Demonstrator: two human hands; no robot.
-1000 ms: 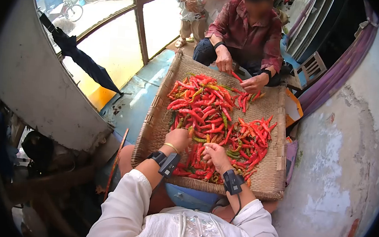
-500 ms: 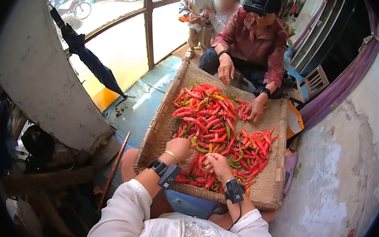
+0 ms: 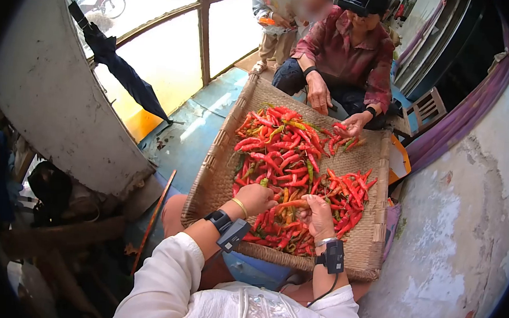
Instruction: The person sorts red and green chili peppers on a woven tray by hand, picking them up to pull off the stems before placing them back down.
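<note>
Red, orange and green chili peppers (image 3: 279,149) lie heaped in a shallow woven basket tray (image 3: 216,150). My right hand (image 3: 320,217) is closed, pinching the right end of an orange-red chili pepper (image 3: 292,204) above the heap. At that pepper's other end is my left hand (image 3: 254,199), its fingers curled shut. A green chili pepper (image 3: 263,182) shows at the top of the left fist and appears gripped in it. The inside of the left fist is hidden.
Across the tray sits a person in a red patterned shirt (image 3: 349,53), one hand (image 3: 353,126) holding peppers. A smaller group of red peppers (image 3: 353,194) lies on the tray's right. A folded umbrella (image 3: 121,71) leans at the left; a rough wall (image 3: 446,234) stands right.
My right hand has moved right and up, now with an orange-red pepper in its pinch. My left hand has shifted slightly right. The other person's hand has lifted some peppers.
</note>
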